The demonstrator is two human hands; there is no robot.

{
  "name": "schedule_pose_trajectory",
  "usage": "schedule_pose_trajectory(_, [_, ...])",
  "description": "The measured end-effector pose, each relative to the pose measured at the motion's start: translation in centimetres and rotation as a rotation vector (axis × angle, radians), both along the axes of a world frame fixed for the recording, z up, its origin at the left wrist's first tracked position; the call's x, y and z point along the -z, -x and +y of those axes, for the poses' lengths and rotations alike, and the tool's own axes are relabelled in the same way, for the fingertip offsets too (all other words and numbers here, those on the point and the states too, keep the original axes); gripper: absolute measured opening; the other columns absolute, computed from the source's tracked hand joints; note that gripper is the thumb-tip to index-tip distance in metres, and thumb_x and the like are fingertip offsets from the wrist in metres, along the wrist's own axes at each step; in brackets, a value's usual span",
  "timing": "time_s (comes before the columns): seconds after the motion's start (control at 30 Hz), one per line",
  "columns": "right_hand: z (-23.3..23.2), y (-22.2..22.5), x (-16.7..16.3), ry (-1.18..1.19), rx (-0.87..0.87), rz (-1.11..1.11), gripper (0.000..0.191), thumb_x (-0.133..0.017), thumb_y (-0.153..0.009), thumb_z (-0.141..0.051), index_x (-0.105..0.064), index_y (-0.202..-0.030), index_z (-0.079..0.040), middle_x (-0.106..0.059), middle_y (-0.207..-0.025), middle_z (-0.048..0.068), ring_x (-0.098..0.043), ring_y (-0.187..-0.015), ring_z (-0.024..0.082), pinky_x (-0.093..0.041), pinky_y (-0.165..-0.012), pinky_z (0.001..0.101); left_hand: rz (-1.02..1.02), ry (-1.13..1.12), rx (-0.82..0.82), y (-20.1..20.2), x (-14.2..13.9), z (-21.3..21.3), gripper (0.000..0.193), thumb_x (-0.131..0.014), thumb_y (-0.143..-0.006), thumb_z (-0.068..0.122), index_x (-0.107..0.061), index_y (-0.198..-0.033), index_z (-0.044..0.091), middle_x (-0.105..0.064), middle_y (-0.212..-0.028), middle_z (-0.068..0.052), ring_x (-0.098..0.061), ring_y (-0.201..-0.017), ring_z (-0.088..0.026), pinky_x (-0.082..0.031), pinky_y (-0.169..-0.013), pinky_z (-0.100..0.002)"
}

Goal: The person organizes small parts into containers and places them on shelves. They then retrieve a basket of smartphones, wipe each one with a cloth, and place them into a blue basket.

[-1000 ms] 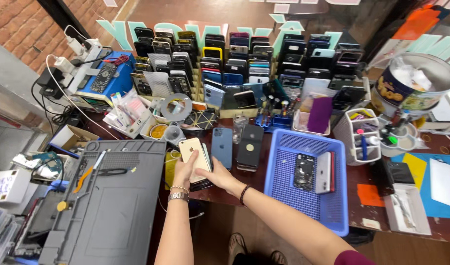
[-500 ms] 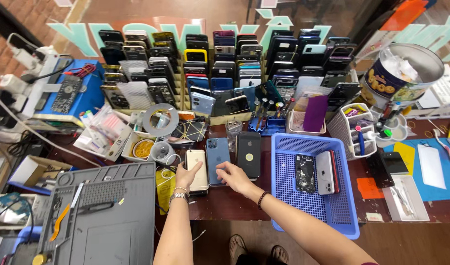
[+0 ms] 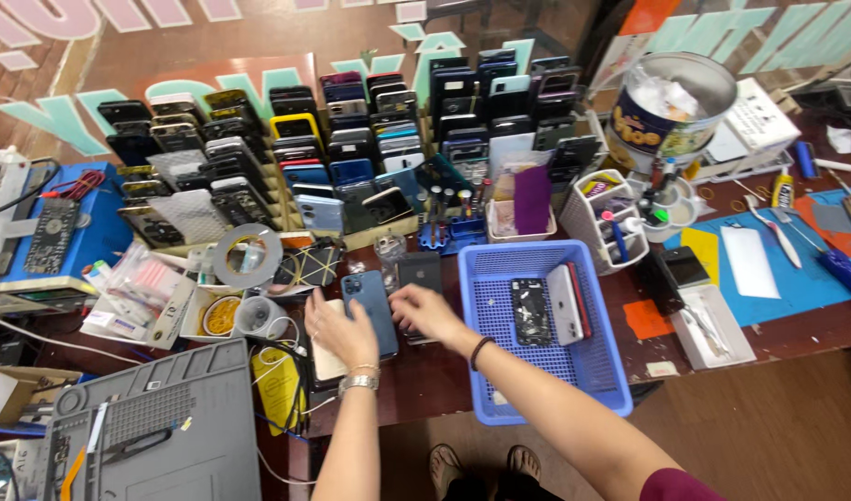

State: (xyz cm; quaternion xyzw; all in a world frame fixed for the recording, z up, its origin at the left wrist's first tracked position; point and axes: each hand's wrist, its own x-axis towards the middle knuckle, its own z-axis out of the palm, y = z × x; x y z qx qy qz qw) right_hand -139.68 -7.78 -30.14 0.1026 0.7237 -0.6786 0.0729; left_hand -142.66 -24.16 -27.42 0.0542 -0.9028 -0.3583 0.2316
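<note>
Three phones lie side by side, back up, on the brown table: a cream phone, a blue phone and a dark grey phone. My left hand, with a metal watch on its wrist, lies over the cream phone, thumb at the phone's left edge and fingers reaching the blue phone's edge. Just to the right, my right hand has its curled fingers on the lower end of the dark grey phone. A blue plastic basket next to my right hand holds a black phone and a white phone.
Tiered racks with several phones fill the back. A tape roll and small cups sit at the left. There is a grey work mat at the front left, a pen organizer and a round tin at the right, and a blue mat with tools at the far right.
My left hand has brought the raised cream phone down flat onto the table beside the blue phone. My right hand has moved onto the dark grey phone. The camera has shifted to the right.
</note>
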Motion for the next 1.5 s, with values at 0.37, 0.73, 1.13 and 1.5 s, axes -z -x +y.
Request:
schedule_pose_trajectory(0.37, [20.0, -13.6, -4.5, -1.197, 0.216, -0.041, 0.054, -0.069, -0.085, -0.022, -0.054, -0.131, 0.002, -0.059, -0.126, 0.024, -0.049, -0.124, 0.041, -0.042, -0.100, 0.0506, -0.316, -0.339, 0.589, -8.6, 1.1, 20.7, 0.041, -0.068, -0.090, 0.021, -0.065, -0.124, -0.001, -0.072, -0.114, -0.020, -0.069, -0.110, -0.034, -0.053, -0.098, -0.044])
schedule_pose_trajectory(0.73, [19.3, -16.3, -1.2, -1.723, -0.056, 0.090, 0.069, -0.055, -0.086, -0.008, -0.032, -0.149, 0.008, -0.042, -0.147, 0.035, -0.032, -0.143, 0.051, -0.022, -0.120, 0.0543, -0.630, -0.170, 0.258, -10.8, 9.2, 25.9, 0.048, -0.077, -0.080, 0.028, -0.068, -0.121, 0.003, -0.070, -0.118, -0.024, -0.061, -0.119, -0.039, -0.047, -0.106, -0.044])
schedule_pose_trajectory(1.13, [20.5, -14.2, 0.8, -0.608, 0.289, -0.200, 0.108, -0.063, -0.078, 0.006, 0.004, -0.161, -0.006, -0.034, -0.153, 0.032, -0.052, -0.126, 0.050, -0.047, -0.103, 0.0477, -0.802, -0.202, 0.205, -9.8, 9.7, 27.9, 0.040, -0.082, -0.078, 0.025, -0.072, -0.113, 0.008, -0.075, -0.108, -0.016, -0.072, -0.103, -0.033, -0.055, -0.093, -0.042])
schedule_pose_trajectory(1.5, [21.9, -14.2, 0.5, -0.164, 0.332, -0.033, 0.093, -0.064, -0.076, 0.006, -0.025, -0.158, -0.013, -0.057, -0.140, 0.019, -0.062, -0.124, 0.032, -0.053, -0.099, 0.0413, -0.749, -0.944, 0.415, -7.8, 7.6, 20.7, 0.032, -0.067, -0.088, 0.007, -0.067, -0.120, 0.001, -0.076, -0.098, -0.009, -0.070, -0.088, -0.021, -0.056, -0.080, -0.037])
